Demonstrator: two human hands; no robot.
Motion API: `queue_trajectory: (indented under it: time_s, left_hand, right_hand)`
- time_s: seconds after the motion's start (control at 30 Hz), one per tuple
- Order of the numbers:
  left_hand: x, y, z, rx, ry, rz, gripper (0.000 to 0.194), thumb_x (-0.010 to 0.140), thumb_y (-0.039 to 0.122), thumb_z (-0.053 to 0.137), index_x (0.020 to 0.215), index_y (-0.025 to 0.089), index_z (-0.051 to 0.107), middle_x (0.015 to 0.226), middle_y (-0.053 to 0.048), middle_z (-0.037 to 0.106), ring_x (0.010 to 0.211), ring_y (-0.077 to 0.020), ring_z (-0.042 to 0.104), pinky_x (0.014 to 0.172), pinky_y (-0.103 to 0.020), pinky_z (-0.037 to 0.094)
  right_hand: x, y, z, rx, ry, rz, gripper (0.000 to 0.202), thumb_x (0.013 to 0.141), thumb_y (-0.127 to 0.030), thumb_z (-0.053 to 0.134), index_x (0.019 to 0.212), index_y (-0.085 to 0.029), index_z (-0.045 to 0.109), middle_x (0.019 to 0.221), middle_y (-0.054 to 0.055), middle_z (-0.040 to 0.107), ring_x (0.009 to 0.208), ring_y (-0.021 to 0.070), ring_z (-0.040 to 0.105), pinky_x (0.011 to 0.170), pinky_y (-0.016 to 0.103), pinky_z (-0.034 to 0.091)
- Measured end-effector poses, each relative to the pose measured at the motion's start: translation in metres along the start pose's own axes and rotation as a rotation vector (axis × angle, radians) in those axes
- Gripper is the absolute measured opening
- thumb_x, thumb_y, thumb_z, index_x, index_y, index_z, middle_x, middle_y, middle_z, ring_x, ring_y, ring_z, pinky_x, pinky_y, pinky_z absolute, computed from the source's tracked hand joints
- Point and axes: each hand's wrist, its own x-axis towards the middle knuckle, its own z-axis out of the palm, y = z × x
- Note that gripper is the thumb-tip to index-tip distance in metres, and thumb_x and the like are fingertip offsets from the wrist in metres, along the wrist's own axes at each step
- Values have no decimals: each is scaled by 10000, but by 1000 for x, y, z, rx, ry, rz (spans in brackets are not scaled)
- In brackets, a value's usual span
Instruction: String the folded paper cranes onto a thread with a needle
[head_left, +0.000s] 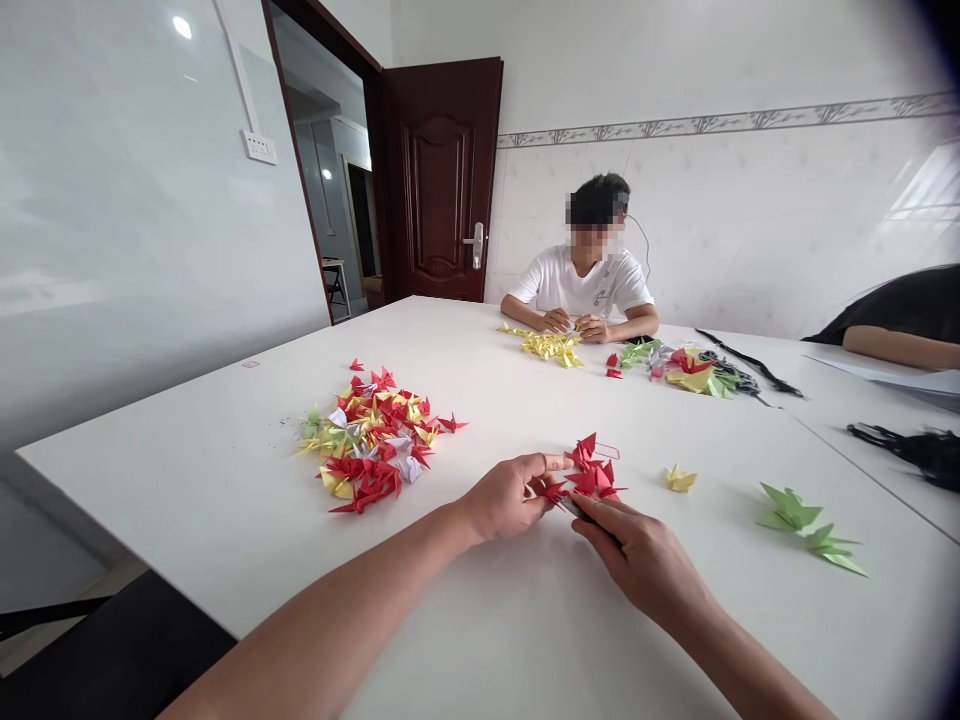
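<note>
Red paper bird (pixel 553 492) is sitting at the tips of the left hand (pixel 510 500), whose fingers are pinching it narrowly. It is lying to the right of that hand, its long side seeming to run sideways; which end is its head, I cannot tell. The right hand (pixel 645 560) is closing around a dark tool (pixel 576 511), its silvery end reaching close to the bird. More red birds (pixel 596 478) are lying just past them on the white table (pixel 487 640). Farther off, a person (pixel 555 275) is sitting.
</note>
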Motion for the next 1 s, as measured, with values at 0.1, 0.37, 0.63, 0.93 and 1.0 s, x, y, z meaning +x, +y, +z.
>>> queue_trajectory:
  time_s: [0.1,0.37,0.63,0.93,1.0]
  left_hand:
    - [0,-1,-1,-9,6,-21,454,775,174,556,1227,178,516,969,-65,640,829,-128,581,748,-240,477]
    - [5,-14,-6,82,78,-156,510,732,180,573,1238,175,506,953,-56,633,661,-90,554,632,-220,474]
    - [13,-24,-31,260,238,-141,378,750,94,525,1117,160,583,1143,-84,565,747,-99,607,722,-229,508]
    - [9,-52,-91,779,504,-459,412,780,247,531,1191,210,538,1154,-129,495,1074,-270,492,815,-356,456]
    - [9,-54,-90,818,482,-490,378,769,312,546,1136,230,578,1107,-121,531,1080,-291,472,813,-368,439]
  right_hand:
    - [-1,1,2,4,16,15,312,891,-340,387,1082,-258,619,877,31,669,688,159,615,582,268,492]
    - [1,-4,2,34,181,80,342,888,-397,387,1098,-218,590,947,74,661,763,189,621,626,278,495]
    - [-4,-13,1,27,-59,1,326,857,-373,437,1093,-231,610,966,52,673,799,190,630,653,298,513]
    - [-2,-7,4,17,-124,23,364,854,-396,421,1125,-229,597,1006,70,663,846,216,625,707,331,512]
    - [-1,-9,3,17,-139,27,367,854,-392,420,1130,-223,594,1013,73,661,859,219,623,720,335,509]
